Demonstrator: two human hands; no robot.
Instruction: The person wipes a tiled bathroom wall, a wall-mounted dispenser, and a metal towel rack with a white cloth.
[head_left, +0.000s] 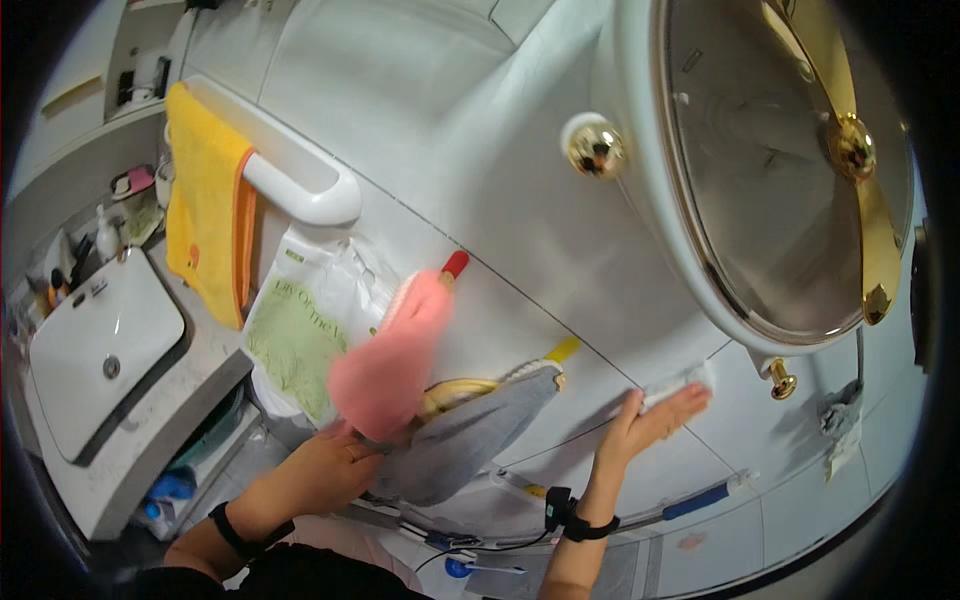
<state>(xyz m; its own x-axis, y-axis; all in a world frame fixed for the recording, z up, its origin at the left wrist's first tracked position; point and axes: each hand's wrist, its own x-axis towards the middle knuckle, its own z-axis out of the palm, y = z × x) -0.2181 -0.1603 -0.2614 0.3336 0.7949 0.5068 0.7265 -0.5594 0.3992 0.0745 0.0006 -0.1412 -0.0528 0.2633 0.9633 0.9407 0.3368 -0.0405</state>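
Observation:
My right hand (pixel 655 428) is stretched out against the white wall tiles, thumb raised apart from the fingers. It holds a white cloth or wipe (pixel 678 384) flat to the tile; its exact kind is hard to make out. My left hand (pixel 322 468) is at the lower edge of a fluffy pink cloth (pixel 385 375), with its fingertips hidden there, so its grip does not show. This cloth hangs from a red hook (pixel 455 264). Beside it a grey cloth (pixel 475 440) with a pale yellow part hangs by a yellow hook (pixel 563 349).
A round mirror (pixel 760 180) with a gold propeller ornament juts out at upper right. A yellow towel (pixel 205 210) hangs over a white bar (pixel 305 190). Below it, a green-and-white bag (pixel 300 330) hangs near the washbasin (pixel 105 350). A blue-handled tool (pixel 697 502) is at lower right.

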